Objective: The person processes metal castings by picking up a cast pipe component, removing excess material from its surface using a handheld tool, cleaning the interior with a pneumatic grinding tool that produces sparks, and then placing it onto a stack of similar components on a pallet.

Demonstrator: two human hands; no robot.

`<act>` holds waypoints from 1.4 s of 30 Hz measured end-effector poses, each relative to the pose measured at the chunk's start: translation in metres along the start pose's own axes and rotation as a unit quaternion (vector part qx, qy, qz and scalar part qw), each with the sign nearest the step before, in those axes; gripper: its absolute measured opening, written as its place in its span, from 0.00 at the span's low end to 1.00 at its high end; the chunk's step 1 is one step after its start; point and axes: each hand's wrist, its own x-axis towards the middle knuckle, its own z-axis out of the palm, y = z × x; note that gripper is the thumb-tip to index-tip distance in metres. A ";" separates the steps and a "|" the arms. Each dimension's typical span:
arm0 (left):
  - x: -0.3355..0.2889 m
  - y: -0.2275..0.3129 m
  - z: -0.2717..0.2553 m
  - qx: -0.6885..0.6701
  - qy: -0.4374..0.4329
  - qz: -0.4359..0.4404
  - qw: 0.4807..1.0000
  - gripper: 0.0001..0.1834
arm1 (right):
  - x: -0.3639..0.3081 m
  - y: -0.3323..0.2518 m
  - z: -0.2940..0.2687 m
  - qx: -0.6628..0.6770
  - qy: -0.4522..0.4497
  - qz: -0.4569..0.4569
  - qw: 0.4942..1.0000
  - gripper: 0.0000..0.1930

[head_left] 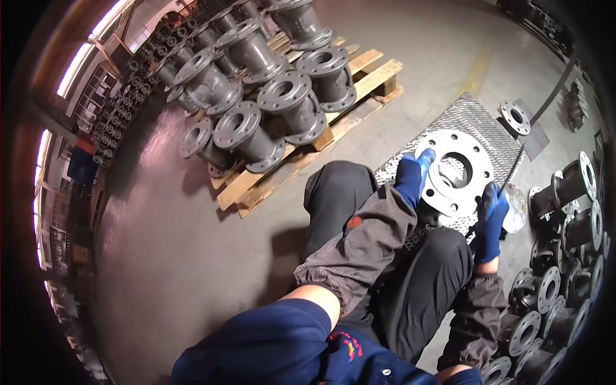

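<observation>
A bright machined metal flange point(475, 160) with a wide round bore and several bolt holes lies in front of me, over a silver diamond-patterned plate point(466, 113). Whatever body lies beneath the flange is hidden. My left hand point(414, 174), in a blue work glove, grips its left rim, fingertips beside a bolt hole. On the opposite side, my right hand point(491, 218), also gloved in blue, closes on the lower right rim, its thumb uppermost. A thin dark hose or cord point(550, 96) drops from the upper right towards that hand; whether it touches the glove is unclear.
Grey flanged pipe fittings point(282, 93) crowd a wooden pallet point(359, 106) at the far left. More flanged fittings point(545, 289) are piled close on my right. A small flanged part point(515, 117) stands beyond the plate. My knees point(443, 253) flank the near side.
</observation>
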 end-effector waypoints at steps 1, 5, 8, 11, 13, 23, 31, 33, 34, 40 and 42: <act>0.002 0.015 -0.006 -0.011 0.023 0.037 0.999 0.19 | 0.004 0.002 0.010 -0.011 -0.048 -0.016 0.999 0.16; 0.013 0.052 -0.044 0.043 -0.043 0.051 0.997 0.20 | -0.002 0.009 0.036 -0.064 -0.093 0.005 0.994 0.15; 0.037 0.081 -0.026 0.198 -0.136 0.136 0.961 0.19 | 0.017 -0.021 -0.009 -0.138 -0.188 0.003 0.972 0.16; 0.063 0.075 -0.060 0.468 -0.170 0.211 0.841 0.19 | 0.021 -0.040 -0.004 -0.085 -0.154 -0.025 0.984 0.18; 0.082 0.081 -0.068 0.564 -0.210 0.307 0.738 0.20 | 0.022 -0.095 -0.010 -0.100 -0.150 -0.005 0.984 0.21; 0.087 0.093 -0.075 0.201 -0.287 -0.068 0.934 0.24 | 0.011 -0.068 -0.051 -0.041 -0.242 0.050 0.968 0.34; 0.055 0.105 -0.074 0.097 -0.241 -0.079 0.963 0.24 | 0.013 -0.045 -0.054 -0.107 -0.161 0.284 0.939 0.45; 0.051 0.104 -0.062 0.060 -0.223 -0.106 0.967 0.24 | 0.021 -0.050 -0.051 -0.115 -0.159 0.304 0.932 0.41; 0.049 0.108 -0.061 0.053 -0.211 -0.109 0.970 0.23 | 0.022 -0.058 -0.045 -0.125 -0.170 0.265 0.941 0.39; 0.025 0.113 -0.043 0.297 -0.237 0.139 0.914 0.16 | 0.027 -0.057 -0.044 -0.043 -0.165 0.139 0.975 0.25; 0.017 0.126 -0.036 0.550 -0.280 0.438 0.653 0.17 | 0.028 -0.048 -0.039 -0.034 -0.149 0.122 0.981 0.24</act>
